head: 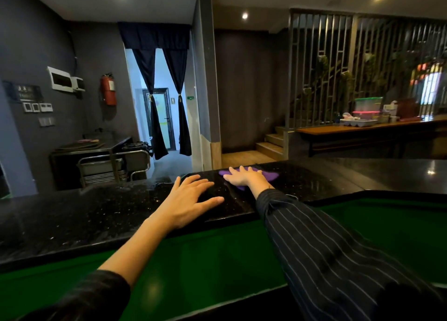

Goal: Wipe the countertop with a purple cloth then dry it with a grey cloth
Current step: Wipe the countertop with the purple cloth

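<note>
One flattened purple cloth (272,175) (glossy speckled countertop (96,207))

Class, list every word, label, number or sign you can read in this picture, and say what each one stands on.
No text here can be read with certainty.
Pale characters on the dark wall plaque: too blurred to read.
White label on the fire extinguisher: too small to read.
Small green sign beside the curtained doorway: too small to read.
</note>
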`<state>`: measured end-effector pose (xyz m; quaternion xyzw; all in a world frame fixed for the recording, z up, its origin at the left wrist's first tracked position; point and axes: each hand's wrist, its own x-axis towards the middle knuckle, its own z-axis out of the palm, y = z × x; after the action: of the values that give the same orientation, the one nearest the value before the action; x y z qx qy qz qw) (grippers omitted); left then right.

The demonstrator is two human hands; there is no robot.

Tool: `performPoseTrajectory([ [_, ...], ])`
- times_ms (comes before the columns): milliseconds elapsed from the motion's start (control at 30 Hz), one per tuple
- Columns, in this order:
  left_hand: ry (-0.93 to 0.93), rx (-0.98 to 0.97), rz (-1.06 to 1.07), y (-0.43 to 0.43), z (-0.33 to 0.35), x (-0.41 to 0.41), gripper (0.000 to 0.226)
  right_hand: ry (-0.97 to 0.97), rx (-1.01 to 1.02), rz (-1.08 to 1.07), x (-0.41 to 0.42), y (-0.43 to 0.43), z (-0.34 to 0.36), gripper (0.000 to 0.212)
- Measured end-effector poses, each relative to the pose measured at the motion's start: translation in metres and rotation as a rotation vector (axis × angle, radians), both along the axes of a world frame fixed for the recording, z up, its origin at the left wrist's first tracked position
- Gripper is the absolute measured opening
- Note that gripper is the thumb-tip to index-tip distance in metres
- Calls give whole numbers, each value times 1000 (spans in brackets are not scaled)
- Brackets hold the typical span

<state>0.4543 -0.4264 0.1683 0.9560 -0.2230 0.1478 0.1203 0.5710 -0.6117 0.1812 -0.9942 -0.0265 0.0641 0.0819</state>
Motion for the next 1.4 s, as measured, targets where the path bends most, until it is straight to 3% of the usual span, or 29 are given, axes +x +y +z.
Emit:
performPoseTrajectory([
  [133,8,36,3,-1,3,-2,59,-2,-22,168,-4,31,1,63],
  [233,-4,28,-62,5,9,-17,48,4,-22,253,-6,16,-2,60],
  [300,-37,103,-91,23,14,-31,54,32,-1,229,-1,-9,0,71],
  [400,-2,263,-129,73,18,-58,74,21,42,17,17,-43,2,98],
  [500,22,461,-101,118,11,-76,90,0,-26,-22,26,-37,3,85],
  [633,44,403,-64,130,0,-69,81,41,-11,-48,36,16,8,79],
  [800,62,388,-8,132,-4,-65,81,45,2,163,29,70,2,69],
  [933,38,348,13,132,-2,-75,83,20,-13,292,15,54,-3,58],
  [1133,69,395,-46,131,-3,-71,76,7,9,91,38,-21,-4,57],
  [1267,71,390,-75,131,-4,-68,77,79,56,-19,51,7,3,67],
  [1400,79,373,-71,131,-4,-69,77,70,34,173,35,80,8,65],
])
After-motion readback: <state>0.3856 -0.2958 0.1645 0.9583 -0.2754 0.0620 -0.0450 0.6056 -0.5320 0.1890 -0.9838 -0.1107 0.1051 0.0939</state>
